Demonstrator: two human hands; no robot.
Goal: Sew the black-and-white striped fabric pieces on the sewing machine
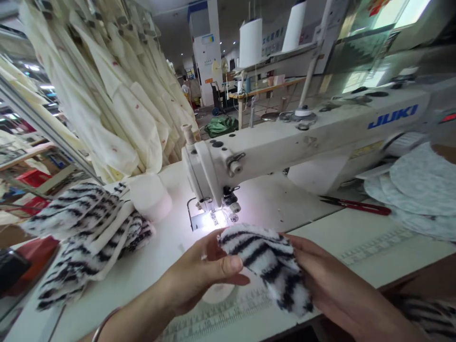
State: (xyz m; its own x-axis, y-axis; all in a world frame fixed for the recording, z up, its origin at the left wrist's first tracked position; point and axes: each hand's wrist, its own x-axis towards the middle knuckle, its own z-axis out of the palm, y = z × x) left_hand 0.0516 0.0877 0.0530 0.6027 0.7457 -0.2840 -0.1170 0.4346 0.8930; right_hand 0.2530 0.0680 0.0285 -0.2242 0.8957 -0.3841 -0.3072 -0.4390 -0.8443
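Note:
A small piece of fluffy white fabric with black zebra stripes [265,261] is held between both hands just in front of the sewing machine's needle area [215,217]. My left hand [203,273] pinches its left edge with thumb on top. My right hand [327,285] grips its right side from beneath and behind. The piece hangs slightly over the table's near edge. The lit needle plate is a short distance beyond the fabric.
A white JUKI sewing machine [320,137] spans the table. A pile of zebra-striped pieces [89,228] lies at left beside a white roll [149,197]. Red snips [356,205] and round grey fabric pieces [420,190] are at right. Cream garments [117,85] hang behind.

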